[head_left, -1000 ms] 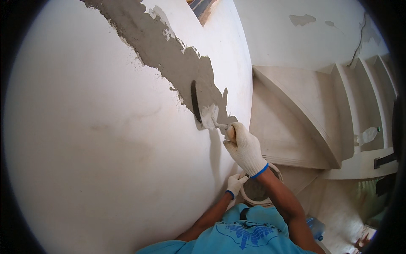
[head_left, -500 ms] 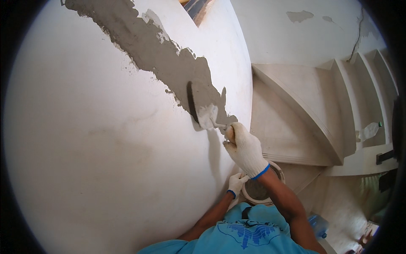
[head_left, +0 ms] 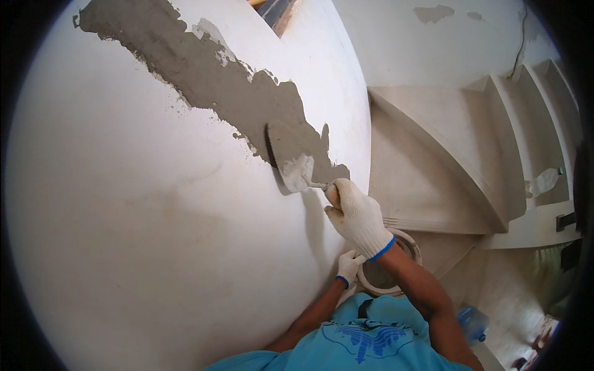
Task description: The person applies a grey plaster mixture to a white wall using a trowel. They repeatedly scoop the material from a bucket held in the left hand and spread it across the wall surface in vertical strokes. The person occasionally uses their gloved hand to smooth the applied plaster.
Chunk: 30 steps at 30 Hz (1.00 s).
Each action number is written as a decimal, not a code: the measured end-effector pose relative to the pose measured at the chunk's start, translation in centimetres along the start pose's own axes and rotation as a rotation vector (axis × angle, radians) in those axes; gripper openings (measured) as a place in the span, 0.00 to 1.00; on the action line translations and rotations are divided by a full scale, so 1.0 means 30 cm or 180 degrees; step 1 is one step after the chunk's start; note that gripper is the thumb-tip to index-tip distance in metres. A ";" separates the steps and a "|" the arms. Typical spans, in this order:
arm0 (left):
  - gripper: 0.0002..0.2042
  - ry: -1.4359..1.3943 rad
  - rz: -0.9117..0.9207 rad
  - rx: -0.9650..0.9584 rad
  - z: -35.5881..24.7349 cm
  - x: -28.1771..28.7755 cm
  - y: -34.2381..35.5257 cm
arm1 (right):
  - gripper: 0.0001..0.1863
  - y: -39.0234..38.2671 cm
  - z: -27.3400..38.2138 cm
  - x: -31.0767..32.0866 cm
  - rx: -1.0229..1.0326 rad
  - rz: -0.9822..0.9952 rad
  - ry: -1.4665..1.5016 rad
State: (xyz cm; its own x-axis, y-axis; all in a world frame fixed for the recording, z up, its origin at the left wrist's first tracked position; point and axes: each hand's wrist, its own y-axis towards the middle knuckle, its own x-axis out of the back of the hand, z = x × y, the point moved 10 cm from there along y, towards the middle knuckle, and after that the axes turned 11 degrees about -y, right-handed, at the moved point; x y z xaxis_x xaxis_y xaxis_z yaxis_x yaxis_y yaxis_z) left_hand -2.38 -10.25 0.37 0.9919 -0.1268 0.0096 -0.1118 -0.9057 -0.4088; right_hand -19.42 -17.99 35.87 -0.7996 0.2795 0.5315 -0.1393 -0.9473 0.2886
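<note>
My right hand [head_left: 352, 216], in a white knit glove with a blue cuff, is closed on the handle of a trowel [head_left: 291, 154]. The trowel's broad blade, with pale material near its handle, lies over a long grey band of mortar [head_left: 216, 86] running diagonally across the white wall [head_left: 154, 235]. Below and behind it, my gloved left hand [head_left: 350, 264] grips the rim of a round bucket [head_left: 413, 241] with grey material inside, partly hidden by my right forearm.
Pale winding stairs [head_left: 433, 154] rise at the right, with a plastic bottle [head_left: 546, 180] on a step. A large blue water jug [head_left: 473, 323] stands low at the right. The far wall [head_left: 408, 43] has a crack and patches. An opening [head_left: 278, 15] sits at the top.
The trowel blade and my right hand have shifted slightly leftward. The view has also shifted a little, so the grey band sits further left in the picture. Both grips are unchanged.
</note>
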 end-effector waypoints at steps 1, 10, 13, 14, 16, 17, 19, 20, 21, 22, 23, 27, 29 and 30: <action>0.08 0.0016 -0.0070 -0.0102 0.040 0.029 0.018 | 0.13 0.002 0.012 -0.021 0.0024 0.0051 -0.0057; 0.07 0.0036 0.0016 0.0242 0.004 -0.008 -0.012 | 0.17 -0.102 -0.218 -0.092 -0.0392 0.0086 -0.0203; 0.07 -0.0051 -0.0001 0.0352 -0.042 -0.042 -0.038 | 0.17 -0.023 -0.187 -0.046 -0.0289 -0.0155 0.0004; 0.08 -0.0122 -0.0006 0.0368 -0.054 -0.045 -0.041 | 0.17 0.011 -0.166 -0.033 -0.0251 -0.0203 0.0020; 0.08 -0.0119 0.0055 0.0424 -0.033 -0.039 -0.027 | 0.17 0.073 -0.125 -0.018 -0.0150 -0.0259 0.0087; 0.09 -0.0125 0.0075 0.0451 -0.030 -0.043 -0.021 | 0.17 0.102 -0.106 -0.012 -0.0091 -0.0267 0.0137; 0.09 -0.0037 0.0072 0.0369 -0.033 -0.056 -0.007 | 0.17 0.141 -0.087 -0.014 0.0008 -0.0267 0.0210; 0.09 0.0014 0.0074 0.0328 -0.059 -0.065 -0.003 | 0.17 0.158 -0.083 -0.018 0.0044 -0.0267 0.0232; 0.10 0.0094 0.0073 0.0360 -0.078 -0.072 -0.002 | 0.16 0.171 -0.081 -0.022 0.0080 -0.0268 0.0254; 0.10 0.0174 0.0075 0.0394 -0.095 -0.085 -0.003 | 0.16 0.176 -0.092 -0.040 0.0059 -0.0159 0.0196; 0.10 0.0255 0.0068 0.0429 -0.122 -0.091 -0.006 | 0.16 0.174 -0.110 -0.064 0.0042 -0.0046 0.0145; 0.11 -0.0114 -0.0002 0.0513 -0.133 -0.091 -0.008 | 0.16 0.099 -0.230 -0.123 -0.0213 0.0227 -0.0250; 0.11 0.0060 -0.0029 0.0567 -0.123 -0.084 -0.003 | 0.15 0.061 -0.245 -0.093 -0.0170 0.0235 -0.0233; 0.11 0.0173 -0.0025 0.0560 -0.113 -0.078 0.001 | 0.14 0.056 -0.241 -0.076 -0.0150 0.0238 -0.0225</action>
State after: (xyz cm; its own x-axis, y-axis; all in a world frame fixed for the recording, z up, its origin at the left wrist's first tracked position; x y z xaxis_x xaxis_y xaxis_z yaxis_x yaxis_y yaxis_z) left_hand -4.91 -11.36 3.43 0.9874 -0.1459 0.0607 -0.0870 -0.8226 -0.5619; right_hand -22.05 -21.37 29.38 -0.7658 0.2164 0.6056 -0.1092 -0.9718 0.2092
